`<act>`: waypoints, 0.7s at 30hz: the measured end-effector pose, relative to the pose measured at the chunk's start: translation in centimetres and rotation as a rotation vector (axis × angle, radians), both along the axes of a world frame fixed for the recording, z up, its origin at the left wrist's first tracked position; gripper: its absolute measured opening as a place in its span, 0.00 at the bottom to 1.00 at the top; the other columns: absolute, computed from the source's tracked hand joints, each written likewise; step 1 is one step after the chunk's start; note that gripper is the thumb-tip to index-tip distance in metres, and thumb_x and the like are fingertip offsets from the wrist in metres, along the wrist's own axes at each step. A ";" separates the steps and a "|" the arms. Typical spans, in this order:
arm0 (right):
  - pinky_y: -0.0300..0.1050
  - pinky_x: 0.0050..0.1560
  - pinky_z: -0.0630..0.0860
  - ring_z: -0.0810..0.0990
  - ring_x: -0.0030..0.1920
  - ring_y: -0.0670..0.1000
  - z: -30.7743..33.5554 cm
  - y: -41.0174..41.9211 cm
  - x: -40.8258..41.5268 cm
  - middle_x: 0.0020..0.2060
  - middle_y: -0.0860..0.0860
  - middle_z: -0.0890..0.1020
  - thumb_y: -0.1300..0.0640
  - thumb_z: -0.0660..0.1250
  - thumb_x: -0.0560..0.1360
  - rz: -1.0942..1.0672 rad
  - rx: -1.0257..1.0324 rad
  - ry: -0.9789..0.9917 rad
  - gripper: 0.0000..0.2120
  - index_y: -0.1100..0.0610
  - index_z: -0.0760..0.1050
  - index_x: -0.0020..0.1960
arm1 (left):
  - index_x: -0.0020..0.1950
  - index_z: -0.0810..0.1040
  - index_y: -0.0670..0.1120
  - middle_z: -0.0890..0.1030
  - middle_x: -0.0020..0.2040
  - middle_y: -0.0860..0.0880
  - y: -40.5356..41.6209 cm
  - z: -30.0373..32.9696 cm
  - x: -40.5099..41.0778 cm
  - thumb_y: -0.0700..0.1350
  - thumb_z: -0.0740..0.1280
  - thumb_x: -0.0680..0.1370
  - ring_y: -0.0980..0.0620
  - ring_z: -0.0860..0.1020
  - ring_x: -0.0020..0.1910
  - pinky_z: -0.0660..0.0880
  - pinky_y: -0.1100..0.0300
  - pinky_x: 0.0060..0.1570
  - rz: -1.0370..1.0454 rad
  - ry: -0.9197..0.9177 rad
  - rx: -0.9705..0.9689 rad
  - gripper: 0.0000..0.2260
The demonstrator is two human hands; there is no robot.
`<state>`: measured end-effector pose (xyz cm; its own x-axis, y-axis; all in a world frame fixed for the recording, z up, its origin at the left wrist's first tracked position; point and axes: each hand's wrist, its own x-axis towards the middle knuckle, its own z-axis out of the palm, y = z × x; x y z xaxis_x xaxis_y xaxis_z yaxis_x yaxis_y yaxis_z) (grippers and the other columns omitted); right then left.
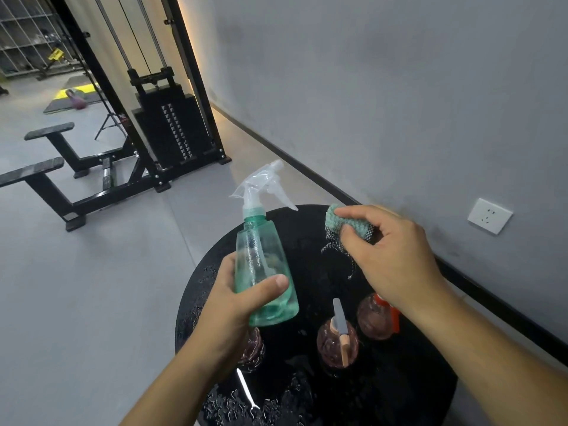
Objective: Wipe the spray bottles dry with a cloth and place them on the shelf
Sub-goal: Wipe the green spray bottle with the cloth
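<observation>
Head view: the person stands over a round black table [430, 388] set against a grey wall, gym machines behind.
Left hand [233, 305]: wrapped round the lower body of the green spray bottle [264, 272], thumb across its front, holding it upright above the table.
Right hand [390, 253]: pinches a bunched green cloth [347, 224], held just beside the bottle and not touching it.
Other bottles: three dark round ones wait on the table, one at right [373, 318], one in the middle [336, 345], one partly hidden under the left wrist [252, 348].
Shelf: none is clearly in reach; a rack shows far off at upper left.
Stage: wiping of the green bottle looks about to begin.
Risk: the bottle looks beaded with water, so it could slip in a one-handed hold once the cloth pushes against it.
Risk: a drop would likely knock over the bottles below.
</observation>
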<state>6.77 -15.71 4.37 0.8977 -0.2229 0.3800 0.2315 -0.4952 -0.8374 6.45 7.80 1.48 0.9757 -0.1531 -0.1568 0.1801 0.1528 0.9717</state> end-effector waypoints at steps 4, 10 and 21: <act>0.24 0.48 0.74 0.81 0.52 0.34 0.1 0.1 -0.1 0.53 0.37 0.83 0.58 0.71 0.79 0.005 0.005 0.008 0.12 0.45 0.85 0.58 | 0.66 0.82 0.48 0.87 0.56 0.40 0.2 0.5 0.0 0.49 0.80 0.61 0.41 0.87 0.51 0.83 0.52 0.48 -0.038 -0.016 -0.020 0.33; 0.24 0.43 0.73 0.81 0.44 0.34 0.2 0.1 -0.1 0.52 0.38 0.84 0.58 0.72 0.78 -0.002 0.012 0.008 0.11 0.45 0.85 0.57 | 0.60 0.86 0.50 0.86 0.57 0.39 -0.2 0.8 -0.1 0.47 0.72 0.70 0.42 0.86 0.51 0.85 0.45 0.51 -0.042 0.039 -0.071 0.18; 0.23 0.38 0.70 0.76 0.34 0.30 0.4 0.2 -0.3 0.51 0.41 0.85 0.60 0.71 0.78 0.001 -0.001 0.011 0.12 0.48 0.85 0.58 | 0.67 0.82 0.46 0.85 0.62 0.36 0.1 1.0 -0.5 0.56 0.78 0.64 0.37 0.85 0.54 0.84 0.48 0.42 -0.087 0.176 -0.100 0.32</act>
